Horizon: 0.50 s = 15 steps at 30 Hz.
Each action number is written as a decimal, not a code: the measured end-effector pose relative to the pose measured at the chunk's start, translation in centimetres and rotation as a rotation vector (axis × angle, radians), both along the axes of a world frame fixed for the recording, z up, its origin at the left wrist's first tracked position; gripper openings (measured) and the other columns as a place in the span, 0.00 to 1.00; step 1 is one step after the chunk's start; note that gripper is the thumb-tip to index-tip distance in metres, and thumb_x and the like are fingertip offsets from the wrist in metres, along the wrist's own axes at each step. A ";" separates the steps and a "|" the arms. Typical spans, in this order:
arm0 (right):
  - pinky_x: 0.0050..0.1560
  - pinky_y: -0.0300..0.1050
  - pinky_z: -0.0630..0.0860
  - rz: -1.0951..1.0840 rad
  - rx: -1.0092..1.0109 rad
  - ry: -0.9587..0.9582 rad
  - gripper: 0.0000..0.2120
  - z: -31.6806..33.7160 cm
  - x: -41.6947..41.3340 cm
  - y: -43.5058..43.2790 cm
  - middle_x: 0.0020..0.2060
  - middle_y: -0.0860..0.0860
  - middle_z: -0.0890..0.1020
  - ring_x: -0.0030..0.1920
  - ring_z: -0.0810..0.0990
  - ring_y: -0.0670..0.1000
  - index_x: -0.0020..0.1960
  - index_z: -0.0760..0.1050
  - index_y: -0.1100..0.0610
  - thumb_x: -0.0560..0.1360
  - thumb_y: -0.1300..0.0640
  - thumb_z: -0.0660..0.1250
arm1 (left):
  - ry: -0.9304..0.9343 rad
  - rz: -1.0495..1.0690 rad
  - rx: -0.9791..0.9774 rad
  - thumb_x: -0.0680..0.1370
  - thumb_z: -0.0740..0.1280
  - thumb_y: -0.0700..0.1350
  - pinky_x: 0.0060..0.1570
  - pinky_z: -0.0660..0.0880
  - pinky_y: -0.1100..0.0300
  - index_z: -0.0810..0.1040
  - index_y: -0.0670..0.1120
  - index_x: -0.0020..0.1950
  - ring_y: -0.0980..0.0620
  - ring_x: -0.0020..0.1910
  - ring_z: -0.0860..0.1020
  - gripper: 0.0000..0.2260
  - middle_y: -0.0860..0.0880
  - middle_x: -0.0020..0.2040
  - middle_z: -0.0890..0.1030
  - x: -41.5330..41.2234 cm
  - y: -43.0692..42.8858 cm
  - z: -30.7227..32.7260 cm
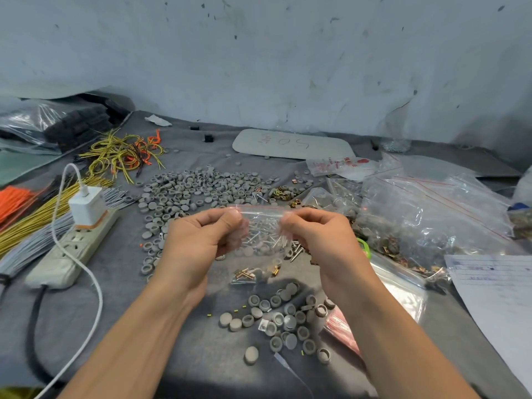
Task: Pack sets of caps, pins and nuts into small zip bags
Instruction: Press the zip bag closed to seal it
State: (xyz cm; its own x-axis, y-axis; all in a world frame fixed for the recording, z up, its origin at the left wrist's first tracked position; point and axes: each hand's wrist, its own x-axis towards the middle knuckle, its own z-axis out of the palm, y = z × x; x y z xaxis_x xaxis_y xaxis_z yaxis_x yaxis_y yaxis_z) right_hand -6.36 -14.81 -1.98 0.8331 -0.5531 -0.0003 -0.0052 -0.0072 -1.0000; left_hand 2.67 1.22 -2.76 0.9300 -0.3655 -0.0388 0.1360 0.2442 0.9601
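A small clear zip bag (263, 226) with a red strip along its top hangs above the grey table (184, 335). My left hand (198, 240) pinches its top left corner and my right hand (319, 240) pinches its top right corner. Silver pins and grey caps show through the plastic. A wide spread of grey caps (198, 188) lies behind the hands, and a smaller heap of grey caps (285, 318) lies in front. A few brass nuts (244, 275) sit just below the bag. Loose pins (296, 251) lie beside my right hand.
At the left are a power strip (72, 246) with a white charger (87, 207), yellow, orange and grey wire bundles (31, 220) and tangled wires (123, 154). Large plastic bags of parts (426, 214) and lined paper (495, 295) fill the right. A grey tray (293, 144) lies by the wall.
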 end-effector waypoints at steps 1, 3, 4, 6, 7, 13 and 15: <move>0.57 0.51 0.77 -0.001 0.008 0.003 0.07 0.0 0.0 0.1 0.41 0.59 0.86 0.40 0.81 0.48 0.39 0.86 0.58 0.76 0.59 0.75 | 0.009 0.004 0.006 0.68 0.75 0.46 0.39 0.83 0.62 0.86 0.43 0.46 0.51 0.39 0.86 0.09 0.43 0.43 0.88 0.1 0.0 0.0; 0.60 0.54 0.76 -0.008 0.030 -0.005 0.09 0.0 0.0 0.2 0.43 0.63 0.85 0.43 0.81 0.50 0.38 0.84 0.61 0.76 0.59 0.74 | 0.020 0.019 0.016 0.73 0.74 0.43 0.38 0.83 0.62 0.85 0.43 0.46 0.52 0.37 0.86 0.05 0.43 0.41 0.87 0.2 0.1 -0.1; 0.61 0.55 0.75 -0.010 0.040 -0.011 0.09 0.0 0.0 0.2 0.42 0.63 0.85 0.43 0.81 0.50 0.38 0.84 0.62 0.76 0.59 0.74 | 0.015 0.028 0.028 0.74 0.74 0.41 0.38 0.83 0.62 0.85 0.43 0.46 0.52 0.36 0.85 0.03 0.44 0.40 0.87 0.2 0.0 -0.1; 0.61 0.54 0.75 -0.015 0.055 -0.032 0.10 0.0 0.0 0.2 0.39 0.61 0.86 0.43 0.83 0.49 0.37 0.84 0.61 0.76 0.60 0.75 | -0.005 0.049 0.051 0.76 0.73 0.40 0.38 0.83 0.62 0.85 0.43 0.45 0.52 0.35 0.85 0.02 0.45 0.38 0.87 0.3 0.0 0.0; 0.61 0.53 0.76 -0.022 0.063 -0.042 0.10 -0.1 0.1 0.2 0.37 0.59 0.86 0.43 0.83 0.48 0.36 0.85 0.59 0.76 0.60 0.75 | -0.012 0.061 0.057 0.76 0.73 0.40 0.38 0.82 0.61 0.85 0.43 0.44 0.52 0.34 0.85 0.02 0.45 0.38 0.87 0.2 0.0 0.0; 0.54 0.44 0.75 -0.070 0.031 -0.040 0.12 -0.3 0.3 -0.2 0.37 0.60 0.86 0.46 0.85 0.56 0.34 0.86 0.54 0.76 0.57 0.76 | -0.034 0.112 0.066 0.77 0.73 0.39 0.33 0.81 0.62 0.84 0.41 0.43 0.54 0.29 0.82 0.04 0.46 0.34 0.85 0.1 -0.2 0.0; 0.54 0.44 0.74 -0.082 0.022 -0.038 0.13 -0.4 0.3 -0.1 0.36 0.60 0.86 0.46 0.85 0.55 0.33 0.86 0.54 0.76 0.56 0.76 | -0.045 0.120 0.069 0.77 0.73 0.38 0.31 0.79 0.64 0.84 0.40 0.43 0.54 0.28 0.81 0.04 0.46 0.33 0.85 0.0 -0.3 0.0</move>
State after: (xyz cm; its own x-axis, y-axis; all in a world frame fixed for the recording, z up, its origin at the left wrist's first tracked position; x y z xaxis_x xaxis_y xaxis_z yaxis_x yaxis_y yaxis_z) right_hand -6.11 -14.95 -2.39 0.7845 -0.6199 0.0173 0.0329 0.0137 -0.9994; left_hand 2.72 0.89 -2.77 0.9681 -0.2498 -0.0172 0.0662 0.1889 0.9798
